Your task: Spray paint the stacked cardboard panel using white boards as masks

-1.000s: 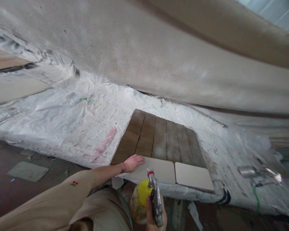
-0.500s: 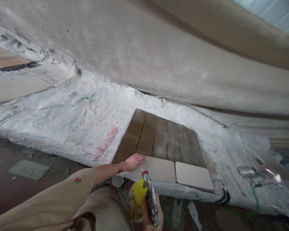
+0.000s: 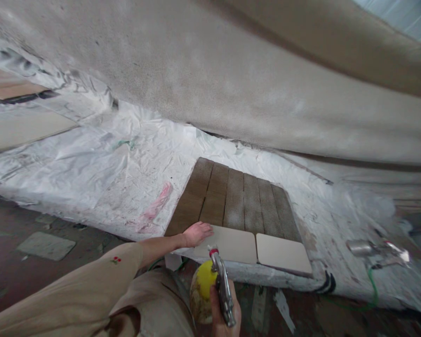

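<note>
My left hand (image 3: pixel 197 233) lies flat with fingers stretched out on the left corner of a pale rounded panel (image 3: pixel 231 244) at the bench's front edge. A second pale panel (image 3: pixel 282 253) lies beside it to the right. Behind both lie several brown wooden slats (image 3: pixel 236 202) side by side. My right hand (image 3: pixel 224 313) is closed around a metal spray gun (image 3: pixel 222 288) with a yellow cup (image 3: pixel 202 290), held low in front of the bench, nozzle toward the panels.
White plastic sheeting (image 3: pixel 101 168) covers the low bench. A large speckled beige board (image 3: pixel 210 79) leans behind it. Another spray gun (image 3: pixel 375 248) with a green hose (image 3: pixel 373 285) lies at the right. Dark floor with a loose tile (image 3: pixel 45 244) at the left.
The spray gun in my right hand dipped slightly left, then came back. My left hand stays on the panel corner.
</note>
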Tool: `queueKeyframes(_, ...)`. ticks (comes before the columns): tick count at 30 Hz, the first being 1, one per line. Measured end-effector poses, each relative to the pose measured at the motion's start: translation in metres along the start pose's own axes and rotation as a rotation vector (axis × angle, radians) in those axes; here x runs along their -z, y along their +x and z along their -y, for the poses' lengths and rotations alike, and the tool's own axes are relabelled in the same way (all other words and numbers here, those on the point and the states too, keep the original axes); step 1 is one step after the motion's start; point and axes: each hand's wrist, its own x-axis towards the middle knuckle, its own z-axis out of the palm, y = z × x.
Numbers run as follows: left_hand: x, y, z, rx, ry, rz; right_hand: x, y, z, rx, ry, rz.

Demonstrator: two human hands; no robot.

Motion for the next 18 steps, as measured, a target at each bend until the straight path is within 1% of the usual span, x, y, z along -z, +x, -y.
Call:
queueKeyframes(6,0.003,0.001,-0.002,0.005,0.006,0.01,0.004,0.0,0.009,-0.079,0.064,-0.048)
queueKeyframes(9,0.003,0.001,-0.002,0.008,0.008,0.008,0.006,0.0,0.011,-0.097,0.058,-0.07)
queueKeyframes(14,0.003,0.0,-0.001,0.006,0.007,0.007,0.009,0.002,0.01,-0.073,0.035,-0.082)
queueKeyframes(18,0.002,0.0,0.0,0.005,0.014,0.013,0.011,0.003,0.008,-0.129,0.075,-0.115)
